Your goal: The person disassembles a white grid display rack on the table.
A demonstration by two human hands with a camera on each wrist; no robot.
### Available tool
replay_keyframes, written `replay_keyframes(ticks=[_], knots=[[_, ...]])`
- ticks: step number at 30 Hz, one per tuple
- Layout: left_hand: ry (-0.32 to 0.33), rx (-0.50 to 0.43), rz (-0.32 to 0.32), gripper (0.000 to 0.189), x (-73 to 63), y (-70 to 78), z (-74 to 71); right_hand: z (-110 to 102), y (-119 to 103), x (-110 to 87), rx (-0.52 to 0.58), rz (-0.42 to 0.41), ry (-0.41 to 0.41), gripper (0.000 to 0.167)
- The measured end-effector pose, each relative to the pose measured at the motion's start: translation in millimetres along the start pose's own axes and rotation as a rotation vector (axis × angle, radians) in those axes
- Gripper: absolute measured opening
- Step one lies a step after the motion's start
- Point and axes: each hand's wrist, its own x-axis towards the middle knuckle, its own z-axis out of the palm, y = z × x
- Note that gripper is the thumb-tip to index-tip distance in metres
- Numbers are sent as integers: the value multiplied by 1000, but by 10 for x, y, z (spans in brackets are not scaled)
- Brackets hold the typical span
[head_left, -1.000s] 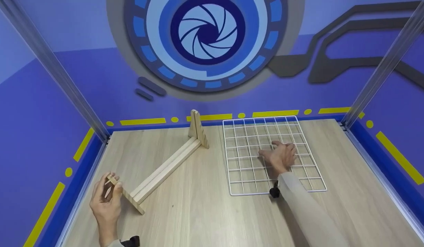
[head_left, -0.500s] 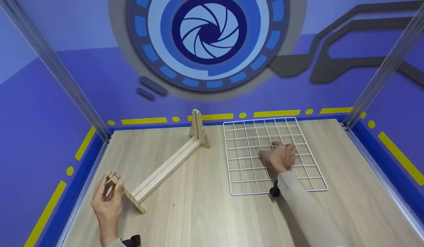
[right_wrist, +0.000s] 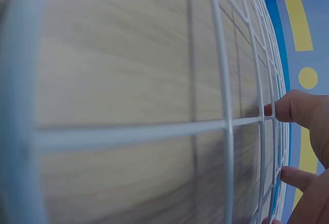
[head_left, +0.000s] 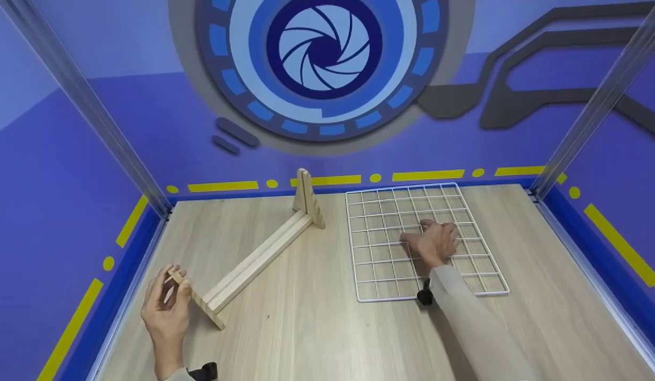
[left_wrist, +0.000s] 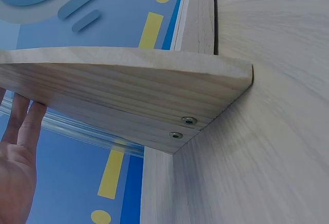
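On the left of the head view stands a wooden stand (head_left: 259,261), two upright end pieces joined by long rails. My left hand (head_left: 166,312) holds the top of its near end piece (head_left: 206,309) between thumb and fingers. Two screws (left_wrist: 188,120) show on that piece's outer face in the left wrist view. To the right is a white wire grid panel (head_left: 385,300); my right hand (head_left: 436,242) grips its wires near the middle, fingers spread. In the right wrist view, the thumb (right_wrist: 295,106) reaches through a grid opening, and the grid's wires cast shadows on the wood below.
The light wood table (head_left: 306,338) is bounded by blue printed wall panels (head_left: 126,116) on three sides. Metal posts (head_left: 586,111) rise at the back corners. The grid's far edge overlaps the back wall's foot in the head view.
The far edge of the grid has dropped slightly, and its near right corner has shifted a little to the right. Both hands keep their holds.
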Motion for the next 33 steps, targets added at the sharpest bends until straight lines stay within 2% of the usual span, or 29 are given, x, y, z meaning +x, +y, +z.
replay_keyframes(ticks=[7,15,21,33], knots=[[4,39,-10,54,-12,-3,-4,9,30,-3,5,-13,5,82],[3,11,37,54,-8,-65,-16,72,105,-28,61,-50,49,78],[1,28,16,54,-11,-23,-9,109,156,-40,73,-76,84,75],[-9,22,2,53,-10,-28,-7,106,188,-36,86,-65,32,75]])
